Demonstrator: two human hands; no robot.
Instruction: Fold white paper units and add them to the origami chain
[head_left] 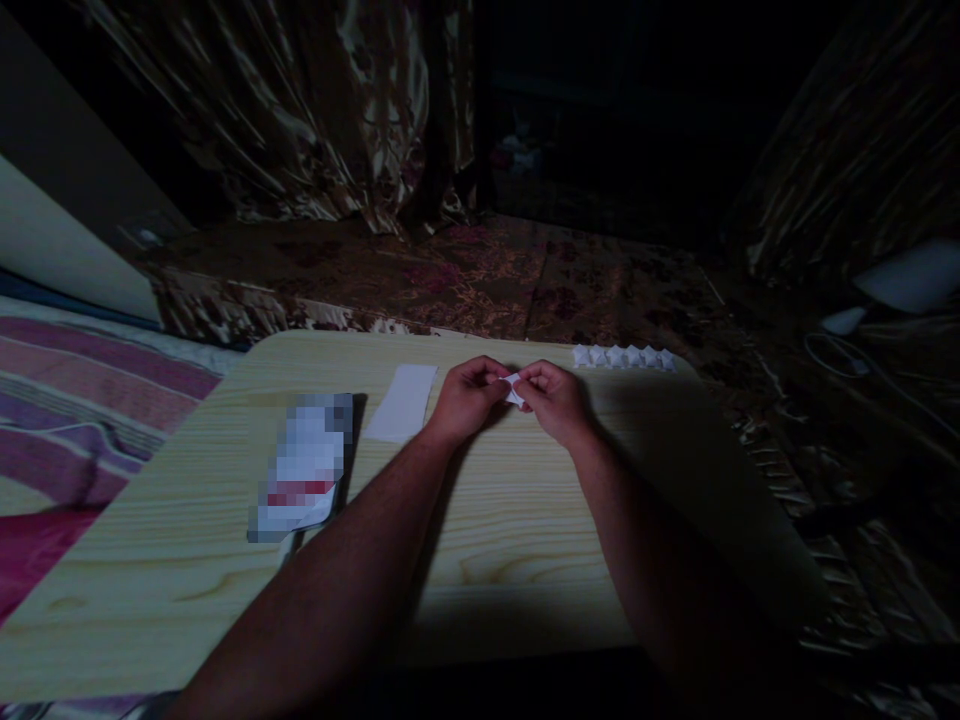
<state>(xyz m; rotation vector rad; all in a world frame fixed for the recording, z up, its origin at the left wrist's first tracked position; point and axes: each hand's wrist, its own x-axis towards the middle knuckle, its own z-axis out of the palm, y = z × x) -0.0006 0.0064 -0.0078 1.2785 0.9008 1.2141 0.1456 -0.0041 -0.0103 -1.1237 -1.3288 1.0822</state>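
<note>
Between my two hands is a small folded piece of white paper, held just above the wooden table. My left hand pinches its left side with thumb and fingers. On the opposite side, my right hand grips it the same way. Part of the paper is hidden behind the fingers. A flat stack or strip of white paper lies to the left of my left hand. Beyond my right hand, several small white folded-paper pieces stand in a row along the table's far edge.
A phone with a blurred-out screen lies at the left of the table, a cable at its near end. A striped bedspread borders the table's left. Patterned curtains hang behind. A pale lamp-like object and white cable are at right.
</note>
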